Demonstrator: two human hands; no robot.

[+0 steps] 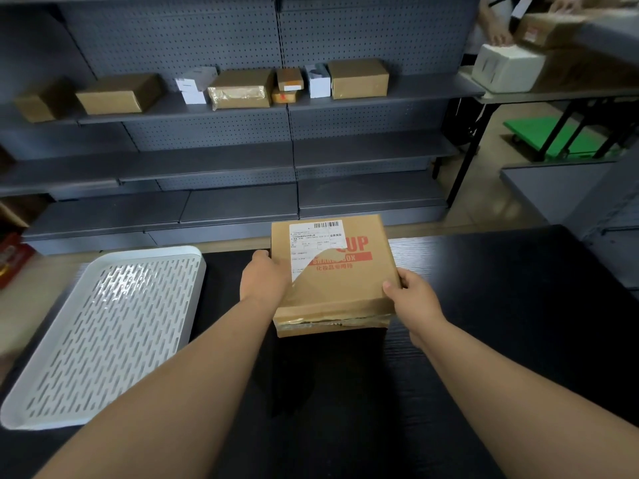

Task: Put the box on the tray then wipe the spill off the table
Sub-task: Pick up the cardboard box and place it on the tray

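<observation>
A brown cardboard box (340, 278) with a white shipping label and red print is held between both my hands above the black table (501, 323). My left hand (264, 280) grips its left side. On its right near corner sits my right hand (411, 299), fingers closed on the edge. The box casts a shadow on the table below it. A white slotted tray (103, 337) lies at the table's left, with nothing on it. I cannot make out any spill or cloth on the dark tabletop.
Grey metal shelves (242, 160) stand behind the table, with several cardboard and white boxes on the upper shelf. Another person's hands handle parcels on a table at the top right (501, 32). A green cart (553, 136) sits on the floor there.
</observation>
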